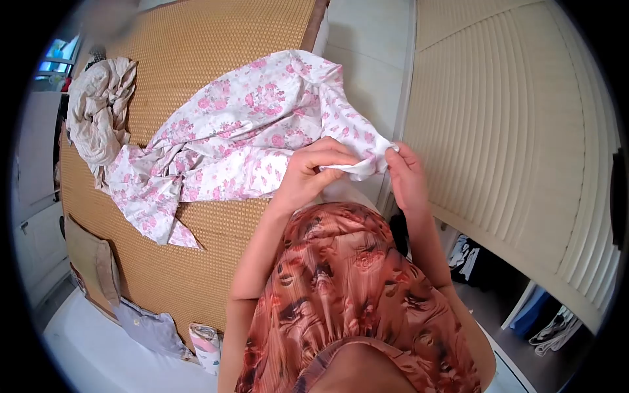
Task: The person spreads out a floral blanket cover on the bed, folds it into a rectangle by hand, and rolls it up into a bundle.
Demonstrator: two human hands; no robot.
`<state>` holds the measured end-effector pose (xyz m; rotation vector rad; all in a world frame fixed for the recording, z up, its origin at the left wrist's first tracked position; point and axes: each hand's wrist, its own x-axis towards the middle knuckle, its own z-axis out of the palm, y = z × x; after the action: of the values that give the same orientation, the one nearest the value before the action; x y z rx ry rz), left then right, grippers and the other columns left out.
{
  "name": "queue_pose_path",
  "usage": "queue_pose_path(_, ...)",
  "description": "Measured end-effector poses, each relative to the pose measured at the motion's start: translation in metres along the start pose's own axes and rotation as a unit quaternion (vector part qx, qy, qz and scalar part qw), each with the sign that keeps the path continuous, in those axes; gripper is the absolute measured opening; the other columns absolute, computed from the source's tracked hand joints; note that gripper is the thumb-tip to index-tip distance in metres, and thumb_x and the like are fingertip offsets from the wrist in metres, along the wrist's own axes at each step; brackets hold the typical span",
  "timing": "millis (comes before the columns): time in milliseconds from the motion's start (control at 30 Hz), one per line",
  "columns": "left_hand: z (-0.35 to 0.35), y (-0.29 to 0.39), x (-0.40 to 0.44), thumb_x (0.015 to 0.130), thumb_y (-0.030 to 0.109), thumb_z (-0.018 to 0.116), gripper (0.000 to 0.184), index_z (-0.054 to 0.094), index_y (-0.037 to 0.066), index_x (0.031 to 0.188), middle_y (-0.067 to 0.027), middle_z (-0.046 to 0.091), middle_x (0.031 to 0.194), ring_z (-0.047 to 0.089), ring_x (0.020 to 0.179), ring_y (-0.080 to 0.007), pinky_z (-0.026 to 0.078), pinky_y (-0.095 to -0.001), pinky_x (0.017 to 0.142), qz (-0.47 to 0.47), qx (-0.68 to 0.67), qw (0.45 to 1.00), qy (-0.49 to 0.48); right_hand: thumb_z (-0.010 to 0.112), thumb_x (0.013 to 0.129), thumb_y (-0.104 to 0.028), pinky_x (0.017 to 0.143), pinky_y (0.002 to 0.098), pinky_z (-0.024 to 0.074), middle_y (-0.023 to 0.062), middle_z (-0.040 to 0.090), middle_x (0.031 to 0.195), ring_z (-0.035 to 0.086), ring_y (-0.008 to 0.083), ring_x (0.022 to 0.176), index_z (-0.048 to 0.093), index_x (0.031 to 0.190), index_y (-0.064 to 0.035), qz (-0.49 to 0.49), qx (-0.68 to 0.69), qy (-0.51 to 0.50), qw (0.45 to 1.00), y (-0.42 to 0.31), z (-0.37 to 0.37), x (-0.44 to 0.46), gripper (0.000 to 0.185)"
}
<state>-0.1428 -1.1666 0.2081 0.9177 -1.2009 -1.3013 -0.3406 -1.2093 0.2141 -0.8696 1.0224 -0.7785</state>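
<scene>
A white cloth with pink flowers (262, 108) lies loosely spread over a woven mat, its near right end lifted off the bed's side. My left hand (314, 171) pinches the edge of this floral cloth between thumb and fingers. At the right, my right hand (406, 173) grips a corner of the same edge with its fingertips. Between the two hands the edge hangs folded and bunched. The far left part of the cloth is twisted and crumpled, with one pointed flap lying toward me.
The woven mat (216, 226) covers the bed. A crumpled beige cloth (98, 111) lies at its left, and pillows (147, 327) sit along the near left edge. Right of me stands a ribbed wardrobe door (498, 131), with clothes (557, 327) inside the opening below.
</scene>
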Motion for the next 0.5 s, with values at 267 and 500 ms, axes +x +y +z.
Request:
queue_pose_path(267,0.016,0.008,0.013,0.071,0.005,0.063,0.016,0.065,0.004,0.086,-0.0047,0.061,0.076,0.058,0.070,-0.0135,0.045,-0.0248,0.064,-0.044,0.104,0.992,0.057,0.051,0.085,-0.007,0.070,0.0222,0.0409,-0.0014,0.055,0.083,0.050,0.0067,0.080,0.056,0.096,-0.0001,-0.075,-0.086,-0.010,0.993,-0.004,0.018,-0.010,0.013)
queue_pose_path(500,0.028,-0.002,0.020,0.072,0.009,0.062,0.023,0.058,0.006,0.094,-0.0111,0.060,0.080,0.060,0.071,-0.0244,0.048,-0.0318,0.064,0.002,0.260,0.965,0.013,0.053,0.087,-0.014,0.082,0.0266,0.0398,0.0022,0.054,0.096,0.051,0.0104,0.089,0.050,0.101,-0.0026,-0.110,-0.093,0.054,0.988,-0.021,-0.048,-0.002,0.019)
